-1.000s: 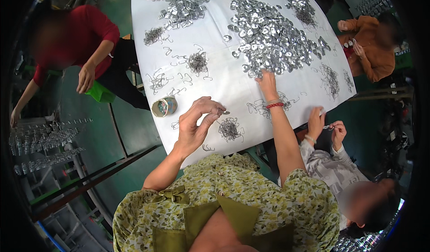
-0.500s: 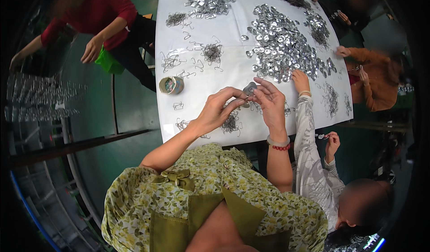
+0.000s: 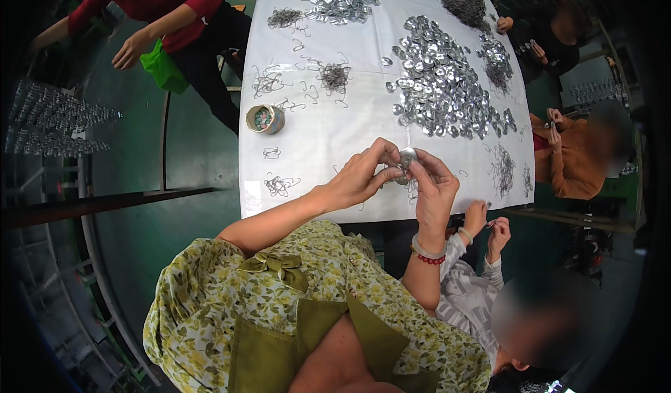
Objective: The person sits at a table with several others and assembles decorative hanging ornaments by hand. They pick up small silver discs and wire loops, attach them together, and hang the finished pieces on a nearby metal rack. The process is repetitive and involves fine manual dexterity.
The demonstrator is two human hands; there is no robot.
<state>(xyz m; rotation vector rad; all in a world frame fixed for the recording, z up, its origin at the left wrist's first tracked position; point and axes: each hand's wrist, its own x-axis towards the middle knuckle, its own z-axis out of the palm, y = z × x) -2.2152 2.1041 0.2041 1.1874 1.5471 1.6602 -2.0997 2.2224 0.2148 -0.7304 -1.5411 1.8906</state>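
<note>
Right hand [image 3: 436, 185] moved from pile [image 3: 447, 78] to left hand [image 3: 358, 175], metal disc [image 3: 408, 155] between.

The right hand [image 3: 435, 185] leaves the disc pile [image 3: 440, 78] and brings a silvery disc [image 3: 408, 154] to the left hand [image 3: 354, 178] mid-frame, while a co-worker's hand [image 3: 476, 216] returns to lower right.

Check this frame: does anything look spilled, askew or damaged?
No clear spill or damage. One disc lies apart, left of the disc heap, and some wires lie scattered rather than piled; perhaps merely untidy.
</note>
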